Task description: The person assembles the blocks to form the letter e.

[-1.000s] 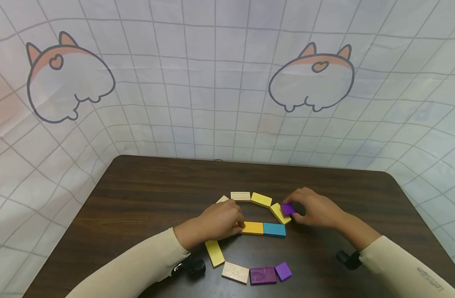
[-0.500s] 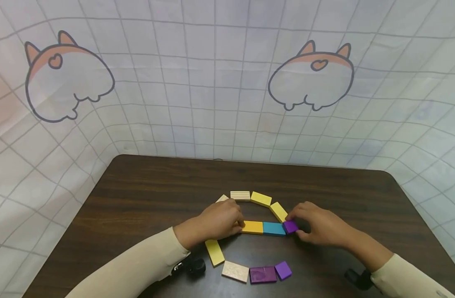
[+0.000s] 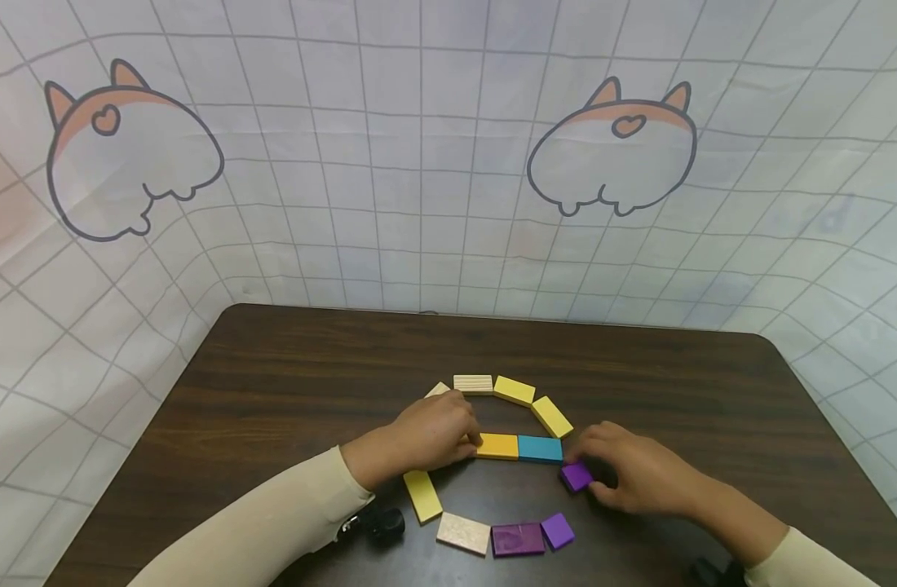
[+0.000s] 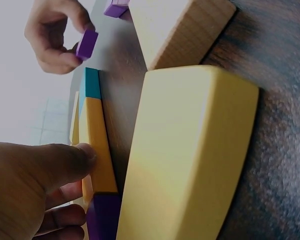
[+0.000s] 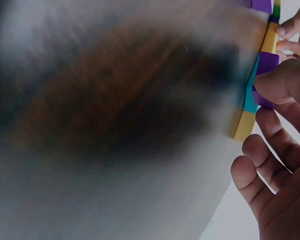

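Between the thumb and fingertips of my right hand is a small purple block, just in front of the blue block's right end. The right wrist view also shows this purple block in the pinch, its other fingers loosely curled. My left hand pinches an orange block, thumb on its near side in the left wrist view. The blue block adjoins the orange one end to end. At its other end, a dark purple block shows beside my left fingers; the left hand hides this end in the head view.
Yellow blocks and a striped wooden block curve behind the row. In front lie a yellow block, a pale wooden block, a dark purple block and a small purple block. A grid-patterned curtain surrounds the dark table.
My right hand has brought the small purple block from over the right-hand yellow block, past the blue block's end, toward the front. The left hand has stayed in place.
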Demonstrator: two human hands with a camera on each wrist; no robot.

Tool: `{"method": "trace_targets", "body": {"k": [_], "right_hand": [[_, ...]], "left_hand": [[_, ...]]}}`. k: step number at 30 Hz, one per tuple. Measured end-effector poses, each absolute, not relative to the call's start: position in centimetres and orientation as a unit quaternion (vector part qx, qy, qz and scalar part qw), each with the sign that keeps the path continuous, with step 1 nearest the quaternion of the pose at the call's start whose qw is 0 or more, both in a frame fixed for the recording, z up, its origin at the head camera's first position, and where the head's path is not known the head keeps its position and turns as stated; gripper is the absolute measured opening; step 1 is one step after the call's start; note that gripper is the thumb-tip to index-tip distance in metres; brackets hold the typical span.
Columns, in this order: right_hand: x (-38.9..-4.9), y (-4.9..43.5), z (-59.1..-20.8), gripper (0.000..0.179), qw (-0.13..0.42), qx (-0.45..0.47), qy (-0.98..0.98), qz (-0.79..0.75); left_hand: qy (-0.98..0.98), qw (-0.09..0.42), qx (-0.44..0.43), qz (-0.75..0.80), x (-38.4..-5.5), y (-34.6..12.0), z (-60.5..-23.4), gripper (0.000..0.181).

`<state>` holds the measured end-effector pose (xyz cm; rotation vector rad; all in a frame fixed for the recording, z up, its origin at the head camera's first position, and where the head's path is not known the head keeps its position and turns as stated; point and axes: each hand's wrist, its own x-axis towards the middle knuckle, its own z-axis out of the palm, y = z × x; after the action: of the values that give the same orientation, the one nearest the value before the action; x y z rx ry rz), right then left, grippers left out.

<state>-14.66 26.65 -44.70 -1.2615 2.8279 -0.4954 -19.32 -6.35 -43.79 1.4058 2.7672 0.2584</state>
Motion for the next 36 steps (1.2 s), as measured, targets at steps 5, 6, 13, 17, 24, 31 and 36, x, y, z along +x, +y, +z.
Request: {"method": "trace_targets", "body": {"k": [5,6,13,17,24,31,36], "right_hand": [[-13.9,26.4,-44.8,0.041,0.007,-0.419,0.892,-0.172],[-13.8,26.4,-44.8,0.041,0.008,-0.422,0.889,-0.175],[-13.1,26.1,-44.6,0.039,0.039,-0.427,0.886,-0.177],[-12.7,26.1,-44.7,0.039,0.053,-0.426,0.885,-0.18],[-12.3,26.2,-45.1,0.042,0.064,-0.433,0.879,-0.189],[-12.1,26.3,-45.1,0.044,0.065,-0.434,0.88,-0.184],[-12.2,26.3,-45.0,0.05,0.086,-0.422,0.884,-0.185]], "left_hand": [[0.888,0.011,0.452,0.08,-19.3,-6.4,-43.8,0.009],[0.888,0.011,0.453,0.08,-19.4,-6.4,-43.8,0.01],[0.887,0.008,0.454,0.082,-19.5,-6.4,-43.7,0.008],[0.889,0.013,0.45,0.081,-19.5,-6.4,-43.7,0.009],[0.89,0.016,0.446,0.087,-19.3,-6.4,-43.8,0.008],[0.893,0.022,0.442,0.083,-19.4,-6.3,-43.9,0.009],[0.893,0.017,0.442,0.08,-19.4,-6.2,-43.9,0.01]]}}
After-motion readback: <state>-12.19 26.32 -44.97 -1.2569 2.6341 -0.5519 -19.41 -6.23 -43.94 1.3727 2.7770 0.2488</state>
